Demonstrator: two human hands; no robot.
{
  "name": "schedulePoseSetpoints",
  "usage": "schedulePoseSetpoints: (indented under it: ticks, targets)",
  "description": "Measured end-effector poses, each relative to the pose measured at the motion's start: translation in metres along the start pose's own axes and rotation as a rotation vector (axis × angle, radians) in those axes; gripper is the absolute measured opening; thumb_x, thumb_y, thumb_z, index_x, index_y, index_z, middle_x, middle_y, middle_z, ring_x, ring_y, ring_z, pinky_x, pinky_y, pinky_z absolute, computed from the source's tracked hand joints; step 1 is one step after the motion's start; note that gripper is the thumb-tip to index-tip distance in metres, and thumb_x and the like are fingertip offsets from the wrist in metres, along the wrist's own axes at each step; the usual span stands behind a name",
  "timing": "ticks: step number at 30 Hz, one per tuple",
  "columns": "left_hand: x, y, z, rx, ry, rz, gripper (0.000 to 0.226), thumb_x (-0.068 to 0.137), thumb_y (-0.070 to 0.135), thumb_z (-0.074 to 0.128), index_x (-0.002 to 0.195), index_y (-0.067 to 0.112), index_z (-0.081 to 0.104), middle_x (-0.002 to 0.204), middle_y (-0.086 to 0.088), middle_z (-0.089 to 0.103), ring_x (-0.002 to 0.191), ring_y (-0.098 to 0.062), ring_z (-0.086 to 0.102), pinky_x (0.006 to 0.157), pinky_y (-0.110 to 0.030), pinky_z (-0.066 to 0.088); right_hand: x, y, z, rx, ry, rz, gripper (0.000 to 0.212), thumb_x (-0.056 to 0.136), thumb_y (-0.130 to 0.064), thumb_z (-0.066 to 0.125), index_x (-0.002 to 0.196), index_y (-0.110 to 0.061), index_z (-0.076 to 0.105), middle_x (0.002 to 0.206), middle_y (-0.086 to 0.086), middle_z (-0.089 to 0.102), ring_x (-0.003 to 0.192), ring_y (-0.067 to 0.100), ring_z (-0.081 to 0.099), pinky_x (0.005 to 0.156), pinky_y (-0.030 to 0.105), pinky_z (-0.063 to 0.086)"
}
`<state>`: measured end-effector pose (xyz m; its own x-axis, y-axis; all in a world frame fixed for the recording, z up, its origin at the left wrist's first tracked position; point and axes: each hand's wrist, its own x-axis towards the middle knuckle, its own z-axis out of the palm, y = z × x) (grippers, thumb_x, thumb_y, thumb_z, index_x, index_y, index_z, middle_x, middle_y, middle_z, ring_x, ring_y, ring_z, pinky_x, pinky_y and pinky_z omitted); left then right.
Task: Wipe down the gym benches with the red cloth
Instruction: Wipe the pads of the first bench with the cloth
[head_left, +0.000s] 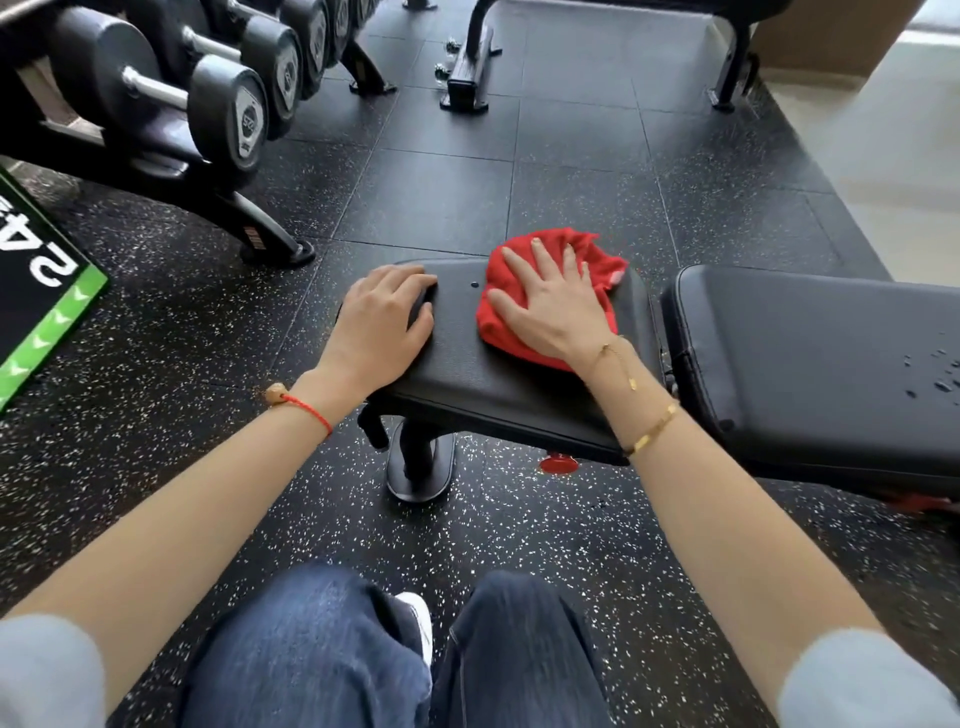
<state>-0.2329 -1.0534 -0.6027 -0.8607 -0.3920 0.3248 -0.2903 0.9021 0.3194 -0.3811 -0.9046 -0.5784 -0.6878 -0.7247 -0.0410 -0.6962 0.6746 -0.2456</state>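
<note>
Speckled rubber flooring lay under the black seat pad (467, 374), where the right hand (556, 306) pressed flat, fingers straight, on the soft, limp red cloth (602, 265), best driven by palm pressure, while the left hand (384, 327) curled over the pad's end.

A gym: racked dumbbells (228, 111), padded bench (810, 364), speckled rubber floor (441, 192)
</note>
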Motion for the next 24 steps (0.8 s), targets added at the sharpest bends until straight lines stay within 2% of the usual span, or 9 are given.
schedulePoseSetpoints:
  ticks: [3, 6, 10, 13, 19, 24]
  targets:
    - [-0.002, -0.001, 0.000, -0.037, 0.029, -0.017, 0.034, 0.094, 0.017, 0.053, 0.125, 0.008, 0.061, 0.134, -0.009, 0.059, 0.128, -0.029, 0.049, 0.110, -0.045, 0.037, -0.012, -0.017, 0.011, -0.014, 0.020, -0.110, 0.058, 0.097, -0.048, 0.037, 0.152, -0.038, 0.021, 0.163, 0.001, 0.007, 0.150, 0.035, 0.000, 0.122, 0.046, -0.001]
    - [-0.004, -0.003, 0.001, -0.055, 0.036, -0.025, 0.033, 0.094, 0.015, 0.051, 0.125, 0.006, 0.061, 0.133, -0.010, 0.059, 0.128, -0.030, 0.049, 0.110, -0.046, 0.037, -0.032, -0.001, 0.013, 0.006, 0.055, -0.164, 0.056, 0.097, -0.038, 0.039, 0.151, -0.037, 0.024, 0.163, -0.001, 0.010, 0.150, 0.032, 0.003, 0.122, 0.044, 0.001]
    - [-0.004, -0.002, 0.001, -0.054, 0.034, -0.034, 0.034, 0.095, 0.015, 0.049, 0.126, 0.006, 0.060, 0.134, -0.010, 0.058, 0.129, -0.029, 0.048, 0.112, -0.044, 0.036, -0.027, 0.025, 0.002, 0.041, 0.048, -0.042, 0.055, 0.098, -0.034, 0.038, 0.151, -0.035, 0.025, 0.163, -0.001, 0.009, 0.150, 0.033, 0.004, 0.122, 0.044, 0.000]
    - [-0.004, 0.001, 0.003, -0.052, 0.057, -0.039, 0.033, 0.095, 0.013, 0.049, 0.125, 0.005, 0.061, 0.133, -0.011, 0.059, 0.127, -0.030, 0.049, 0.111, -0.043, 0.036, -0.005, 0.011, -0.004, 0.030, 0.046, 0.033, 0.053, 0.099, -0.034, 0.035, 0.152, -0.033, 0.025, 0.163, 0.001, 0.008, 0.149, 0.035, 0.003, 0.122, 0.046, -0.001]
    - [-0.005, 0.001, 0.003, -0.073, 0.064, -0.047, 0.032, 0.093, 0.009, 0.049, 0.122, 0.002, 0.061, 0.131, -0.014, 0.060, 0.126, -0.032, 0.050, 0.112, -0.042, 0.036, -0.024, -0.045, 0.020, 0.020, 0.044, -0.189, 0.055, 0.098, -0.038, 0.036, 0.151, -0.035, 0.024, 0.163, 0.000, 0.011, 0.150, 0.031, 0.002, 0.122, 0.045, 0.000]
    - [-0.006, -0.001, 0.002, -0.093, 0.070, -0.036, 0.032, 0.094, 0.009, 0.049, 0.123, 0.003, 0.061, 0.132, -0.013, 0.059, 0.127, -0.030, 0.050, 0.112, -0.042, 0.036, -0.052, 0.006, 0.012, 0.019, 0.096, -0.115, 0.054, 0.098, -0.036, 0.040, 0.151, -0.036, 0.026, 0.163, -0.001, 0.012, 0.150, 0.031, 0.005, 0.122, 0.042, 0.001]
